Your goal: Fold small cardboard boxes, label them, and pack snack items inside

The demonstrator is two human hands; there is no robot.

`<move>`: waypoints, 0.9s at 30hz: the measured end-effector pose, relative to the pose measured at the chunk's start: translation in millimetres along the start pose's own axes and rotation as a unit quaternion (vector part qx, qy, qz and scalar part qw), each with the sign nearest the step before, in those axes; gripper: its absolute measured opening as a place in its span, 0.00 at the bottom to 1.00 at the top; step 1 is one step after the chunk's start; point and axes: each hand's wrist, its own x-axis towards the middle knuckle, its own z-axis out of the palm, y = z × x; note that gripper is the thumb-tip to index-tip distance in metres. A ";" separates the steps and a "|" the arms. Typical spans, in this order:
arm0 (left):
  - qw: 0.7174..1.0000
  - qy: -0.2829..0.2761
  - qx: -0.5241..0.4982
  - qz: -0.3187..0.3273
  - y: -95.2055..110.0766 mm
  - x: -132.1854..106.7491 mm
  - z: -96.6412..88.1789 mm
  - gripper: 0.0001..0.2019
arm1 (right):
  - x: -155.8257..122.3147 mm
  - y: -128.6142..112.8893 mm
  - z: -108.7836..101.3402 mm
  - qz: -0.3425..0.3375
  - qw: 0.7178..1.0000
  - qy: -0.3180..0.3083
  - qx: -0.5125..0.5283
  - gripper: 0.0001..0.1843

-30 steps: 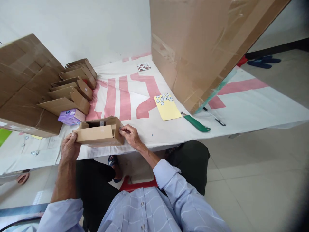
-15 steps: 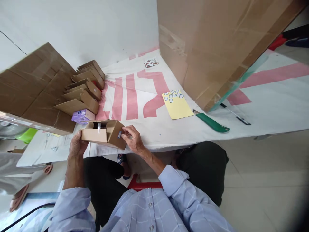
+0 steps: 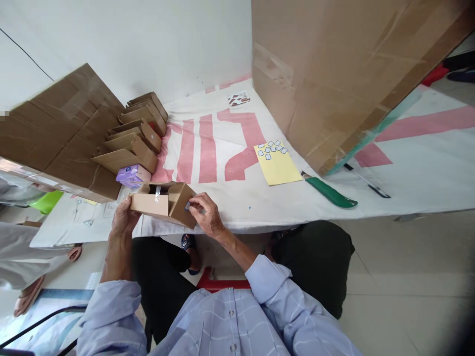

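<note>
My left hand (image 3: 124, 213) is closed around the left end of a small open cardboard box (image 3: 150, 205), holding it tilted over the table's front edge. A strip of clear tape (image 3: 158, 194) runs over the box's near wall. At the box's right end, my right hand (image 3: 208, 215) has thumb and forefinger pinched on a small blue-edged sticker (image 3: 187, 204). The sticker lies against or very close to the box's end panel; whether it is stuck there I cannot tell. Similar stickers sit on a yellow sheet (image 3: 284, 170) to the right.
Several cardboard boxes (image 3: 145, 154) stand in a row at the left, behind a purple pack (image 3: 133, 175). Large cardboard panels rise at left (image 3: 63, 133) and right (image 3: 334, 74). A green-handled knife (image 3: 330, 192) and a pen (image 3: 367, 182) lie right. Another person's foot (image 3: 29, 296) shows at left.
The view has shifted slightly, moving the scene a little to the right. The right fingers stay at the sticker, which now shows darker and narrower. The left hand keeps its hold on the box.
</note>
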 end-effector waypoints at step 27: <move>0.998 0.012 0.049 -0.030 2.2 -4.0 4.9 0.21 | -9.7 -6.0 -22.2 0.026 0.999 -0.022 -0.040 0.05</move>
